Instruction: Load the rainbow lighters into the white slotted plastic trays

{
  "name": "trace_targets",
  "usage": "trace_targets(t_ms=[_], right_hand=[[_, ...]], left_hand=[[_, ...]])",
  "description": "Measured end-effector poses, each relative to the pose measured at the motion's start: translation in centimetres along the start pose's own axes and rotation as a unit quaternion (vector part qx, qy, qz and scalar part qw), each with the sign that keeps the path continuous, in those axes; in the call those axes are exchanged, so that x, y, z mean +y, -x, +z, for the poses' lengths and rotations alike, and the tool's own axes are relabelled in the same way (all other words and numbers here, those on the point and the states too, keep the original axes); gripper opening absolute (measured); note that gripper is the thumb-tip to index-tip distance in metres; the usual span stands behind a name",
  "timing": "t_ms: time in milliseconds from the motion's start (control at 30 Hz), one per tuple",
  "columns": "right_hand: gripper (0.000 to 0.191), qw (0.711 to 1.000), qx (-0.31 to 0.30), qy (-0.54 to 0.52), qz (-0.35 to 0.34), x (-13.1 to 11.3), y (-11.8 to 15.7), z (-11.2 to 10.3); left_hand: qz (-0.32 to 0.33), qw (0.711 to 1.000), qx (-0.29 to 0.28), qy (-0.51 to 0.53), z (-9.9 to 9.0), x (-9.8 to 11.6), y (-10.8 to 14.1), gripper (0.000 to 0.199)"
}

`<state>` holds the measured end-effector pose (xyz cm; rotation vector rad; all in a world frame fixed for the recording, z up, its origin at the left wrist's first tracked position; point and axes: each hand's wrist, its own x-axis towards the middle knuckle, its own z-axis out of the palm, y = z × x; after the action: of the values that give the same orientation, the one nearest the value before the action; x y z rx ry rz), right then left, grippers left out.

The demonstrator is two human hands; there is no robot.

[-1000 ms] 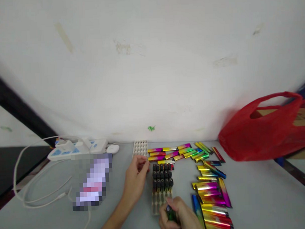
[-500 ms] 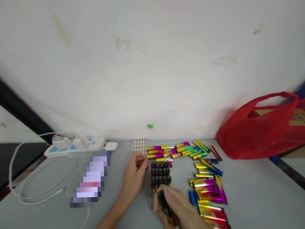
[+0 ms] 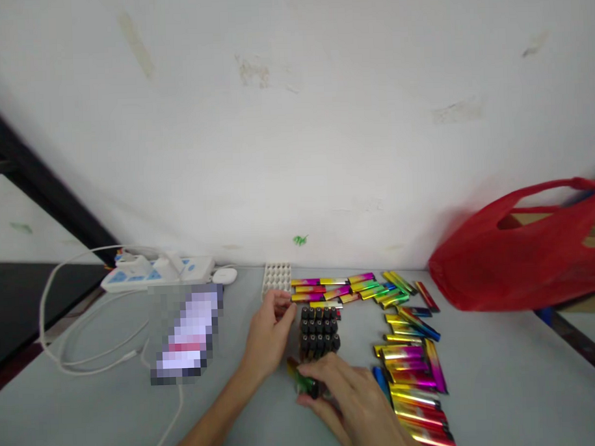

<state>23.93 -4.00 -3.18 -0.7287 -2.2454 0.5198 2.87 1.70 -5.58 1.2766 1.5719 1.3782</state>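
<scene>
Flipped, the lighter (image 3: 302, 380) now aims its gold end toward ten o'clock; my right hand (image 3: 351, 397) pinches it, likely for easy turning. My left hand's (image 3: 267, 336) grip, I can't tell.

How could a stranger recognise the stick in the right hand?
On the grey table, find the group of upright black-topped sticks. Just nearer the viewer, the right hand grips a green-and-yellow stick: the only one it holds.

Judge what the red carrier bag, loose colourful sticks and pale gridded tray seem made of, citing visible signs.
Red carrier bag: matte, probably thin plastic or non-woven fabric; soft, bulging sides.
Loose colourful sticks: glossy, metal or metallic-coated plastic; bright streaked highlights.
Pale gridded tray: dull, perhaps moulded plastic or pulp; evenly repeated pockets.
</scene>
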Motion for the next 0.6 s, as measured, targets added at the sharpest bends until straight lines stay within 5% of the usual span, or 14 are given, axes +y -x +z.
trace_targets(t_ms=[400, 600], right_hand=[[0.039, 0.997, 0.001, 0.07, 0.027, -0.11, -0.27, -0.38], [0.029, 0.997, -0.02, 0.065, 0.037, 0.02, -0.31, -0.68]], left_hand=[[0.0, 1.0, -0.005, -0.01, 0.01, 0.45, 0.09, 0.027], [0.002, 1.0, -0.008, -0.019, 0.0, 0.69, 0.19, 0.026]])
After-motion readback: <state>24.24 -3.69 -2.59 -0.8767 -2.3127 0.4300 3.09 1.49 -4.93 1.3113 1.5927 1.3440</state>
